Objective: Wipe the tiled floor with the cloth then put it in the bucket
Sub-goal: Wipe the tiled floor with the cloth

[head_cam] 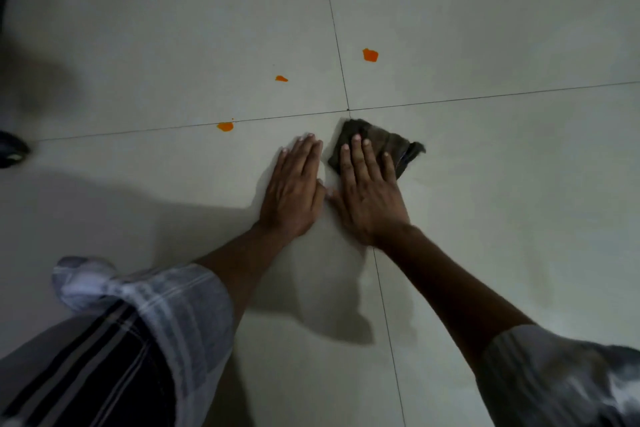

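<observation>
Cloth (379, 146) lay just below the crossing of the grout lines (348, 110), dark, limp and folded; you would judge it light and soft, likely to bunch unless pressed flat or pinched at its frayed right edge. Your right hand (369, 191) was spread flat on it, fingers uncurled, pinning rather than grasping. Your left hand (294, 191) rested open on bare floor (519, 184) just left of it, holding nothing. Orange spots (370, 55) sat beyond the crossing; no bucket was visible.
</observation>
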